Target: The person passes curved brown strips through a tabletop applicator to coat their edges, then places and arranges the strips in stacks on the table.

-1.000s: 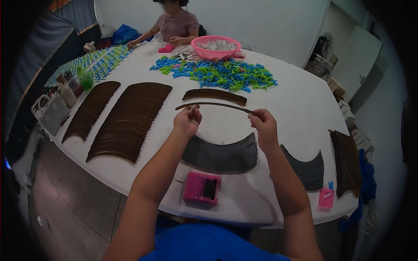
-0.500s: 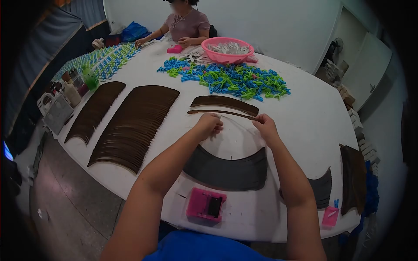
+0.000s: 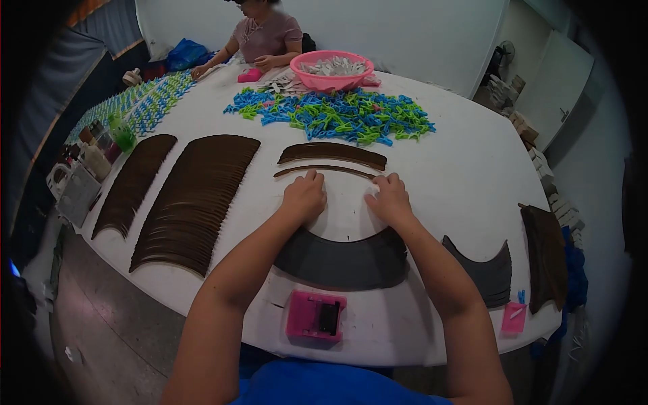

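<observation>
A thin brown curved strip (image 3: 324, 167) lies on the white table just below a wider brown curved bundle (image 3: 331, 154). My left hand (image 3: 305, 197) rests under the strip's left half, fingers loosely bent and nothing visible in them. At the strip's right end, my right hand (image 3: 390, 200) has its thumb apart from its fingers, with the fingertips touching or very near that end. Closer to me lies a dark grey curved sheet (image 3: 341, 263), and below it a pink device (image 3: 316, 316) with a black part.
Two brown fringed pieces (image 3: 196, 202) (image 3: 135, 182) lie left. Blue and green clips (image 3: 351, 115) are heaped behind, near a pink basin (image 3: 331, 79). A person (image 3: 266, 37) sits across the table. Another grey sheet (image 3: 482, 273), brown bundle (image 3: 543, 253) and small pink tray (image 3: 514, 318) are right.
The strip, earlier raised between both hands, now lies flat below the wider bundle. My left hand has come down beside it, and my right hand has loosened its pinch on the right end.
</observation>
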Motion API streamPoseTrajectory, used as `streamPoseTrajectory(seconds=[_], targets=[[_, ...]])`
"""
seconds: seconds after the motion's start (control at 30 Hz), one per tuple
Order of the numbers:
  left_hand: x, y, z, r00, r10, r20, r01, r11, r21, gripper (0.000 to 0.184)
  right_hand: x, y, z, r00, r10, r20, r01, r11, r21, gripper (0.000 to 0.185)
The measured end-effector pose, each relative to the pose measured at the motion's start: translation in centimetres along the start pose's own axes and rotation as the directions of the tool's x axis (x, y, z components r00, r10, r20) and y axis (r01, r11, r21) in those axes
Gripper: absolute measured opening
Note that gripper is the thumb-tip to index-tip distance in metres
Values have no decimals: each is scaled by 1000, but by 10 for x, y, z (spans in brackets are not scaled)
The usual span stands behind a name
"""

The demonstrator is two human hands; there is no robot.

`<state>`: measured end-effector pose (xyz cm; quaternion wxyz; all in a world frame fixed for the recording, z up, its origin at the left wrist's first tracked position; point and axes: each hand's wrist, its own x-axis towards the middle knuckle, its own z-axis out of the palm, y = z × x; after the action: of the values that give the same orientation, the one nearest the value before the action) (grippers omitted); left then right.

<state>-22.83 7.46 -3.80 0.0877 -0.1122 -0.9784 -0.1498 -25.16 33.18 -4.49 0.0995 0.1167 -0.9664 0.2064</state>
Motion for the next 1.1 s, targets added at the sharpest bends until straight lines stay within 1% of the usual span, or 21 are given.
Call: streamPoseTrajectory(seconds=[0.03,0.07,0.13,0.23,0.43,0.63,0.73,1.03,1.1], targets=[[2,0,1,1000,6,2,-6,1000,-3,32,-4,-7,-2,995,-10,96,12,1000,-24,60],[3,1,0,1000,-15,12,15,1000,-11,33,-6,-13,-5,996,-3,94,6,1000,-26,60],[5,3,0,999,-32,24,33,999,-19,35,-8,-22,-7,983,63,172,-41,991,-125,69],[8,2,3,1000,-27,-6,27,1000,5,38,-2,-26,-6,973,117,200,-90,987,-136,74],[20,-4,7,1000,1,-12,-1,1000,6,40,10,-30,-11,955,188,229,-163,979,-126,80],[26,-8,11,998,33,-47,-33,999,-5,42,15,-31,-12,949,209,238,-180,974,-137,83],[27,-8,9,999,27,-36,-27,1000,-7,43,17,-32,-14,941,216,262,-184,972,-144,83],[31,-10,9,999,33,-24,-33,999,-17,45,19,-32,-12,939,236,252,-201,967,-156,84],[31,-7,5,1000,7,24,-7,1000,-9,49,19,-31,-11,941,235,242,-199,966,-166,85]])
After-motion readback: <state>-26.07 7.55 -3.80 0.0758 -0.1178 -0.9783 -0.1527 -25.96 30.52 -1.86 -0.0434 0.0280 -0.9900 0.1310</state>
